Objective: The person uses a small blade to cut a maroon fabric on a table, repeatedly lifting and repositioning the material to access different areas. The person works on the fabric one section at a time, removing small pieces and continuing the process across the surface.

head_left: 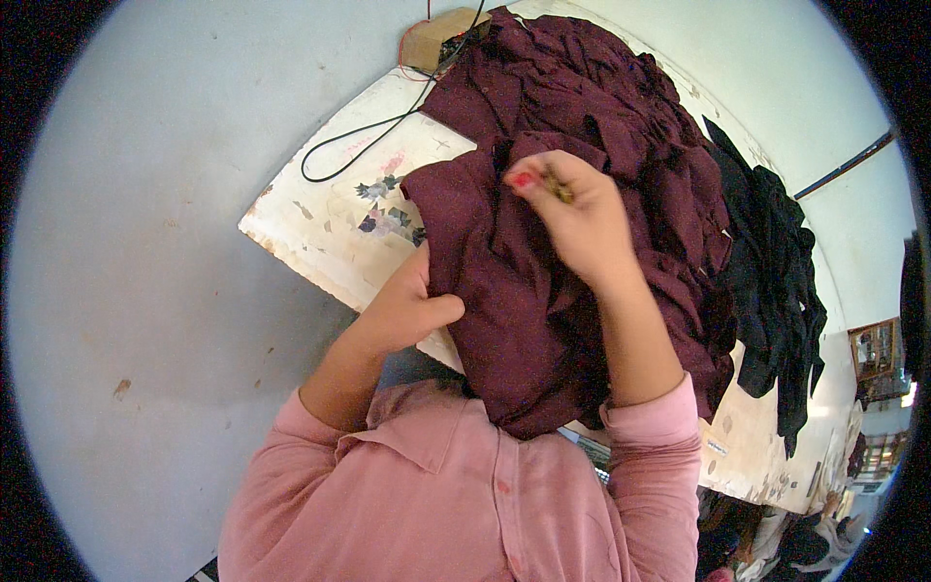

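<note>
A large heap of maroon cloth [582, 107] covers the table and hangs over its near edge toward my body. My left hand [412, 306] grips the left edge of the nearest maroon piece, thumb on top and the other fingers hidden beneath the fabric. Over the same piece, my right hand [582, 218] is closed around a small red and brass-coloured thing [558, 187]; most of it is hidden by my fingers, so its kind is unclear.
The white tabletop [310, 209] is worn, with dark scraps stuck to it. A black cable [339, 175] loops beside a small brown box [427, 47] at the far edge. Black garments [776, 291] lie at the right. People appear at the lower right.
</note>
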`<state>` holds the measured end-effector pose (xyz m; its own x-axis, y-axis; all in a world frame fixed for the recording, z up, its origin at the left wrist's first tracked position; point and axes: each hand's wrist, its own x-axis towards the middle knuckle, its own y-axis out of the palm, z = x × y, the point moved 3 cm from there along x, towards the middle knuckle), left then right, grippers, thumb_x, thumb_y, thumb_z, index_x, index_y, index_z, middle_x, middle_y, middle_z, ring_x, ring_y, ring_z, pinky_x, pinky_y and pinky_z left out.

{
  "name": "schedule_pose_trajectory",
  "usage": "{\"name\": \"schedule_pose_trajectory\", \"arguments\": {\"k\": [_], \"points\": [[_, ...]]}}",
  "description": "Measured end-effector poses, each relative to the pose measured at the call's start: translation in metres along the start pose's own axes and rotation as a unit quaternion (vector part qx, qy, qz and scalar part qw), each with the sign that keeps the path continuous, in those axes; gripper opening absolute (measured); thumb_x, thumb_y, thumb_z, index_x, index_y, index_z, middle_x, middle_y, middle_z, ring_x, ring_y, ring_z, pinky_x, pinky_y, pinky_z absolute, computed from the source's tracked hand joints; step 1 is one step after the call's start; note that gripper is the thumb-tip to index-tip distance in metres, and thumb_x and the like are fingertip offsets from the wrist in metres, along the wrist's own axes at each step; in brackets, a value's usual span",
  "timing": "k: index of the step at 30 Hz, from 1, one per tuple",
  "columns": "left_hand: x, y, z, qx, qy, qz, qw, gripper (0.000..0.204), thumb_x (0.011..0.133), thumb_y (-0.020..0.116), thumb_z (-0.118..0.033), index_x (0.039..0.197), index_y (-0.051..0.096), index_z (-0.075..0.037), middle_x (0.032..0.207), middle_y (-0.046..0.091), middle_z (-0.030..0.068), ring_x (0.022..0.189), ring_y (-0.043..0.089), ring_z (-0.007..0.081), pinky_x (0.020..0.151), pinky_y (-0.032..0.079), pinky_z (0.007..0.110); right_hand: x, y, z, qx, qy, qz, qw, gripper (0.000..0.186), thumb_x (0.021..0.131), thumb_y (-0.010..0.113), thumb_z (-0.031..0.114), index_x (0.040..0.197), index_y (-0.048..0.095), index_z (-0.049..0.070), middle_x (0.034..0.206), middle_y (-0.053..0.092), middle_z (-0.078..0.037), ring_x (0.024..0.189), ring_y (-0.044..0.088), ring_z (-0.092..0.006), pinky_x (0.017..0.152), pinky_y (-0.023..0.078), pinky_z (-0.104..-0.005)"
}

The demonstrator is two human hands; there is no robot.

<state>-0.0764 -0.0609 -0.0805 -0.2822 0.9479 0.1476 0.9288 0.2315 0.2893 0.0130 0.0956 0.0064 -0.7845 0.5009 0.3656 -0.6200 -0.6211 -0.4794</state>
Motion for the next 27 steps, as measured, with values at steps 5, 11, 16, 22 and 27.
{"name": "schedule_pose_trajectory", "arguments": {"k": [5, 11, 16, 22, 27], "points": [[0.004, -0.007, 0.002, -0.050, -0.012, -0.023, 0.998, 0.075, 0.072, 0.055, 0.000, 0.143, 0.032, 0.000, 0.135, 0.050, 0.0073, 0.122, 0.049, 0.0192, 0.107, 0.034, 0.035, -0.041, -0.059, 0.021, 0.256, 0.026, 0.202, 0.945, 0.019, 0.079, 0.076, 0.016, 0.079, 0.063, 0.002, 0.078, 0.063, -0.005, 0.078, 0.059, -0.0123, 0.070, 0.048, -0.0252], [0.013, -0.016, 0.005, -0.271, -0.108, -0.072, 0.954, 0.051, 0.086, 0.055, -0.011, 0.135, 0.045, -0.001, 0.127, 0.058, 0.0106, 0.117, 0.056, 0.0256, 0.103, 0.041, 0.040, -0.080, -0.086, 0.026, -0.272, -0.038, -0.035, 0.961, 0.047, 0.064, 0.085, 0.019, 0.103, 0.064, 0.004, 0.098, 0.062, -0.012, 0.093, 0.063, -0.0281, 0.081, 0.050, -0.0342], [0.022, -0.031, -0.015, -0.331, -0.085, -0.074, 0.937, 0.041, 0.091, 0.054, -0.017, 0.128, 0.051, 0.001, 0.123, 0.062, 0.0122, 0.113, 0.059, 0.0273, 0.101, 0.043, 0.043, -0.095, -0.091, -0.002, -0.284, 0.001, -0.038, 0.958, 0.065, 0.066, 0.081, 0.011, 0.126, 0.057, 0.006, 0.121, 0.059, -0.017, 0.111, 0.059, -0.0328, 0.093, 0.047, -0.0373], [0.012, -0.018, -0.016, -0.173, -0.077, -0.022, 0.982, 0.062, 0.084, 0.068, -0.007, 0.139, 0.039, -0.003, 0.134, 0.052, 0.0113, 0.122, 0.052, 0.0256, 0.103, 0.042, 0.042, -0.069, -0.053, 0.015, -0.219, -0.110, 0.021, 0.969, 0.051, 0.074, 0.073, 0.009, 0.123, 0.059, 0.006, 0.121, 0.061, -0.017, 0.109, 0.061, -0.0325, 0.092, 0.049, -0.0369], [0.012, -0.020, -0.018, -0.041, -0.064, 0.007, 0.997, 0.074, 0.079, 0.073, 0.001, 0.142, 0.034, 0.000, 0.135, 0.050, 0.0124, 0.123, 0.050, 0.0234, 0.104, 0.040, 0.039, -0.053, -0.033, -0.018, -0.060, 0.013, 0.147, 0.987, 0.034, 0.085, 0.068, 0.020, 0.114, 0.064, 0.003, 0.098, 0.069, -0.016, 0.092, 0.067, -0.0325, 0.082, 0.052, -0.0360]]}}
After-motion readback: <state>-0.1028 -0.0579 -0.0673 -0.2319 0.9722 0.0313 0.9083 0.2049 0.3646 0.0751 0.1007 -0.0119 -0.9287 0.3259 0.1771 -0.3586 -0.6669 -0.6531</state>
